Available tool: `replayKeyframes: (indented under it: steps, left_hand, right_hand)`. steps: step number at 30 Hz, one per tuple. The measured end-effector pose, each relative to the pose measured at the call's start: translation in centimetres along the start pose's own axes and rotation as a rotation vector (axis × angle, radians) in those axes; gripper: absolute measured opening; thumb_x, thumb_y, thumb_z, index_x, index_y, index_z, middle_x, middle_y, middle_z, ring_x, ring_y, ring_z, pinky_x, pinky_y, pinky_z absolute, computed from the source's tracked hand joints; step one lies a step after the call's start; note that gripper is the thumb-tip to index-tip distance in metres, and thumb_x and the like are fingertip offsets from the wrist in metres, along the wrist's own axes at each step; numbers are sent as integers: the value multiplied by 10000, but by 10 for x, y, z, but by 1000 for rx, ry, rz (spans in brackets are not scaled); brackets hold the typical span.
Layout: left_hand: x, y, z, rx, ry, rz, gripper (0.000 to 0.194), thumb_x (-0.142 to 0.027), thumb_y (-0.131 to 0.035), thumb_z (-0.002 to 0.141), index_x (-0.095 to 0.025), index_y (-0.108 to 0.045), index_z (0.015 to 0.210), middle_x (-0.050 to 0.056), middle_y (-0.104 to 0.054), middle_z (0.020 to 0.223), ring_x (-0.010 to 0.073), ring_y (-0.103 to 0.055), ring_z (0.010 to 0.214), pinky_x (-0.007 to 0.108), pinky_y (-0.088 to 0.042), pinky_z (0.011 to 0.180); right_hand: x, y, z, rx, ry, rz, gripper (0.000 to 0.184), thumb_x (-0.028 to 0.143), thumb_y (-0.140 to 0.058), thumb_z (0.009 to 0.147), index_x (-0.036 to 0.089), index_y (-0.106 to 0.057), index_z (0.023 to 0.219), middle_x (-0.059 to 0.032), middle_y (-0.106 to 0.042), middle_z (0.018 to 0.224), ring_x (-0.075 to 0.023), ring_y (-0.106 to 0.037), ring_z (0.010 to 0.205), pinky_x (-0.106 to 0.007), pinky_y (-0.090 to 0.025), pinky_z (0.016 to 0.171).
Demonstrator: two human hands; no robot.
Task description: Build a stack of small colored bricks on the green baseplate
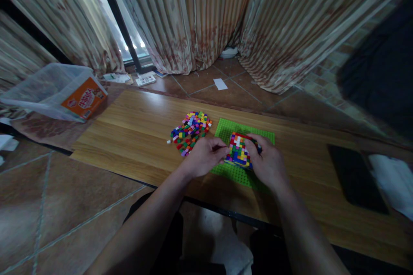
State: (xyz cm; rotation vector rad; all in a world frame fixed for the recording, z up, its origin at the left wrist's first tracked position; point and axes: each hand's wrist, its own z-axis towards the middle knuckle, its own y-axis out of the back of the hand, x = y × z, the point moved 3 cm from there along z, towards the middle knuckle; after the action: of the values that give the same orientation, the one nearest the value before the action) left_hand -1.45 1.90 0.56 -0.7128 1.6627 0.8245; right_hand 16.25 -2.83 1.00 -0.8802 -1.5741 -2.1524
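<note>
A block of many-coloured toy bricks [238, 149] stands on a green studded baseplate [240, 176]. My right hand [266, 159] is wrapped round the block's right side, with fingers over its far edge and thumb on its top. At the block's left side is my left hand [208, 154], thumb and forefinger pinched together close to the edge. Whatever sits between those fingertips is too small to make out. Just beyond my left hand lies a loose pile of small coloured bricks [193, 126], partly hidden by it.
The long wooden table [135, 124] carries a dark flat panel [356, 178] at the right, with white material [392, 180] beside it. A clear plastic bin [51, 90] with an orange label stands beyond the table's left end. Papers [220, 84] lie on the tiled floor before the curtains [200, 17].
</note>
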Motion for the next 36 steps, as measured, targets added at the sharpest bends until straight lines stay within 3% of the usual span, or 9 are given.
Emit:
replayKeyframes:
  steps: [7,19,30,36]
  left_hand:
    - [-1,-1,2,-100,-14,13,168,-283,-644,798,-137,-684,725,-17,-590,586,92,-510,534,205,-396,509]
    - [-1,-7,5,-152,-91,79,130,-263,-656,795,-138,-681,768,0,-640,659,100,-542,575,208,-404,527]
    - [6,-12,6,-209,-57,70,133,-272,-669,775,-140,-666,757,-5,-617,653,90,-511,561,206,-384,517]
    - [2,-7,4,-132,-72,-77,179,-307,-642,801,-134,-631,756,-25,-574,623,78,-506,539,197,-395,512]
  right_hand:
    - [0,0,0,10,1,9,484,525,-413,919,174,-668,1134,-138,-676,1112,-271,-627,997,-438,-468,908]
    - [-1,0,0,0,10,-9,463,508,-414,921,182,-667,1132,-129,-678,1082,-261,-628,977,-423,-474,892]
    - [-1,-1,0,10,-5,-19,471,505,-409,918,180,-667,1141,-135,-673,1107,-269,-625,995,-435,-471,902]
    - [-4,-1,-1,11,-4,-14,493,544,-400,916,192,-667,1135,-126,-681,1107,-265,-631,979,-433,-476,885]
